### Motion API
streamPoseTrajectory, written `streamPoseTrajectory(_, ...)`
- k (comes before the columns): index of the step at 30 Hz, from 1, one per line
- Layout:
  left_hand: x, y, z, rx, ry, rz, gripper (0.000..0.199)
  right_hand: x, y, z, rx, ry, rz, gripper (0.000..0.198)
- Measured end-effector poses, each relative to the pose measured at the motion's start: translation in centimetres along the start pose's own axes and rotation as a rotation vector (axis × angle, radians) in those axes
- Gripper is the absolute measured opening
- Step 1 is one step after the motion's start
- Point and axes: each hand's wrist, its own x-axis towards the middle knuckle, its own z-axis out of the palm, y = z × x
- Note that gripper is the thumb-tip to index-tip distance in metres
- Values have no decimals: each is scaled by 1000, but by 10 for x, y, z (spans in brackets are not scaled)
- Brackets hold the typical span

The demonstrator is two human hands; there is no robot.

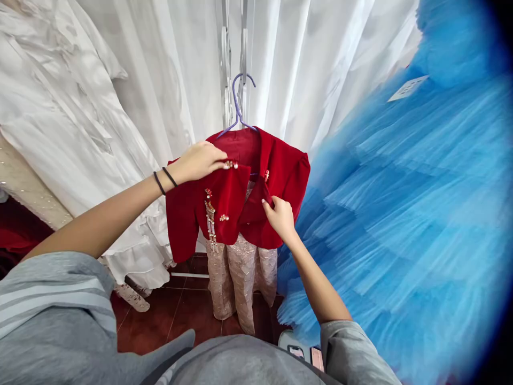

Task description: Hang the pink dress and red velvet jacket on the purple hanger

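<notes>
A short red velvet jacket [294, 171] hangs on a purple hanger [237, 101] in front of me. My left hand [206, 160] pinches the jacket's left-side front edge near the collar, beside a jewelled clasp [231, 164]. Lower down, my right hand [279, 216] grips the opposite front edge, fingers partly behind the cloth. The two front panels are apart at the top. A beaded brooch with dangling strands [210, 216] is on the left panel, and another clasp [224, 217] sits near its edge. Below the jacket hangs a pale pink patterned skirt or trousers [242, 278].
White dresses [80, 107] hang at the left. A large blue tulle gown [401, 214] fills the right side, with a white tag [407, 88] on it. White curtains [184, 64] hang behind. Near my body, a phone [295, 351] lies on a grey surface above the red tiled floor [160, 315].
</notes>
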Motion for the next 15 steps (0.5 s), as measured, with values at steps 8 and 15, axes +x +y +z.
streamPoseTrajectory(8,16,10,1,-81,13,-111,28,5,-79,-41,-163,32,-135,31)
streamPoseTrajectory(15,19,17,12,-13,121,-177,28,1,-121,-19,-60,-187,-239,42)
